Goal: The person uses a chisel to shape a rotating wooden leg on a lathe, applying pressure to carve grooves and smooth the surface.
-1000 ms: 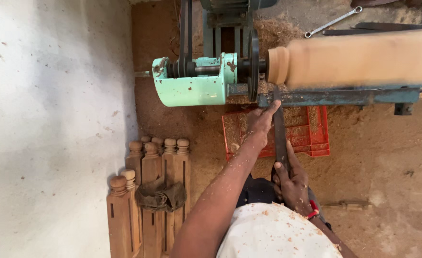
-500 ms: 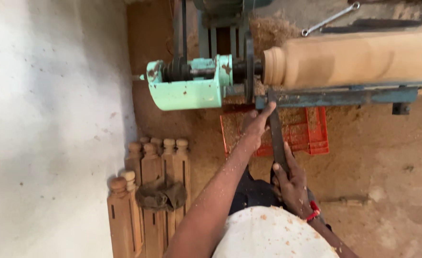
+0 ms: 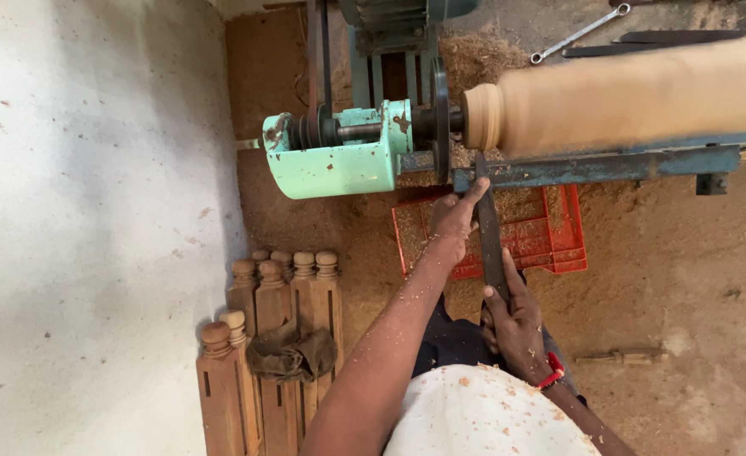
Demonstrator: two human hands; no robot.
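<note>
A long pale wooden cylinder [image 3: 635, 93] spins, blurred, on a lathe with a green headstock [image 3: 331, 165]. A long dark chisel [image 3: 489, 241] lies across the blue tool rest bar [image 3: 601, 166], its tip at the cylinder's left end. My left hand [image 3: 453, 218] grips the chisel just below the rest, forefinger stretched along the blade. My right hand [image 3: 515, 325], with a red wristband, holds the chisel's lower end near my body. Wood chips cling to my left forearm and white shirt.
A red plastic crate [image 3: 559, 241] sits under the lathe on the sawdust floor. Several turned wooden posts [image 3: 280, 295] lean by the white wall [image 3: 94, 211], a cloth [image 3: 289, 355] draped over them. A wrench [image 3: 577, 34] lies behind the lathe. Another tool [image 3: 622, 357] lies at right.
Both hands keep their grip on the chisel at the cylinder's left end. The view has shifted slightly; nothing else has visibly moved.
</note>
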